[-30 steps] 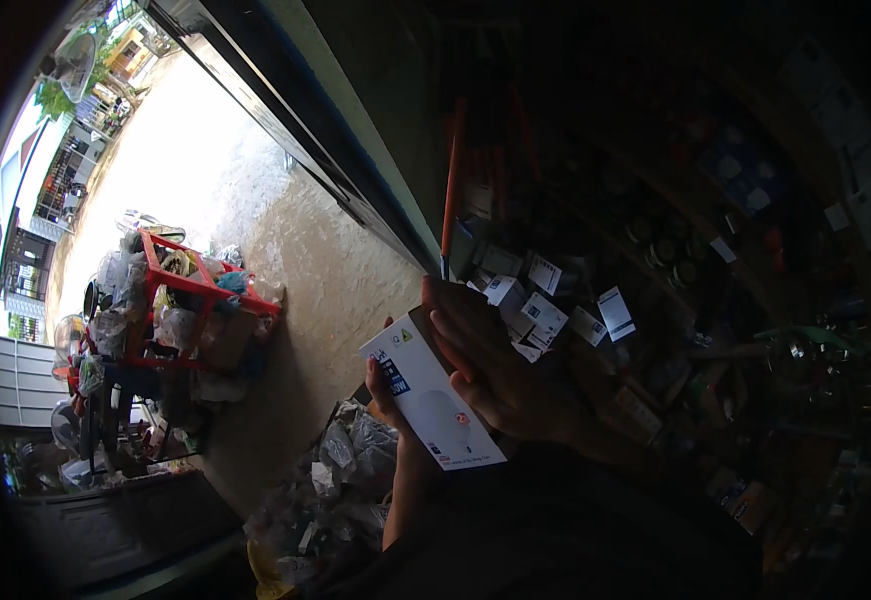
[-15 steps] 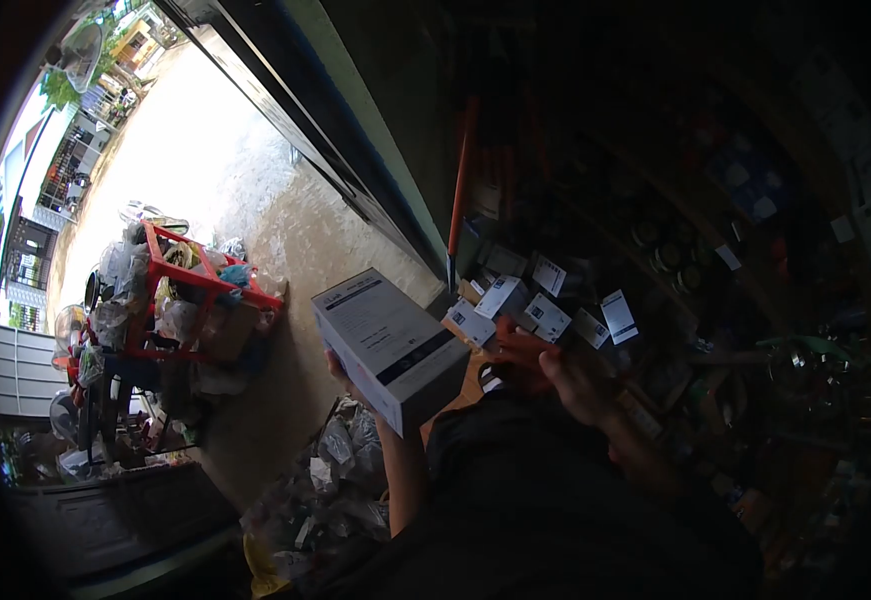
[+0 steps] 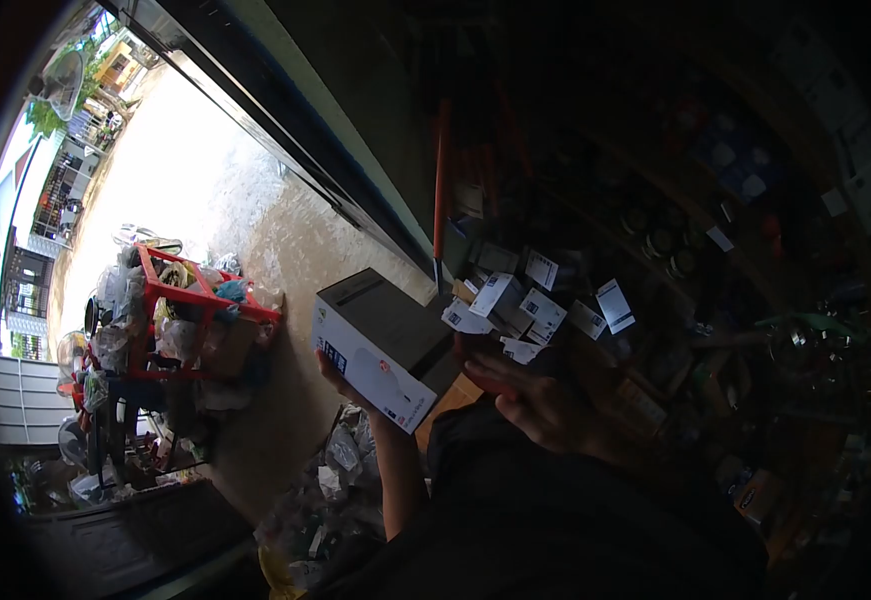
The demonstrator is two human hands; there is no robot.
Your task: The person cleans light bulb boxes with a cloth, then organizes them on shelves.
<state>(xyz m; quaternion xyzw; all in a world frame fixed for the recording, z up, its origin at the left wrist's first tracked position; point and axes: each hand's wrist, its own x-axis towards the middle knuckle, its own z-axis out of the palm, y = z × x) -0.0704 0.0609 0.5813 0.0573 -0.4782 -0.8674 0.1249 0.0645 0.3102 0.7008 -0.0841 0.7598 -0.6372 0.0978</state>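
Up in front of the body, tilted, a big white cardboard box with a blue label (image 3: 365,355), with the left hand (image 3: 345,388) clamped on its lower left side. Close to the right end of the box, the right hand (image 3: 530,400), with fingers stretched out and gripping nothing that shows. Too dark there to tell for sure whether touching the box or just beside it.

To hold it well, spread the left fingers wide and grip firmly, but not so hard as to dent the card. Rest the right hand softly on the other end to stop any tipping. With any turn, go slowly.

Past the right hand, a messy heap of small white boxes with blue labels (image 3: 500,297), with the surface under them lost in shadow. Near the heap, a long thin orange pole (image 3: 441,180). Up the middle, a greenish wall edge (image 3: 347,130), between bright outdoors and dim room. On the left, a red frame (image 3: 180,293) stuffed with bags, near a pale, rough floor (image 3: 305,250). Beside the left forearm (image 3: 400,490), crumpled clear plastic bags (image 3: 343,448).
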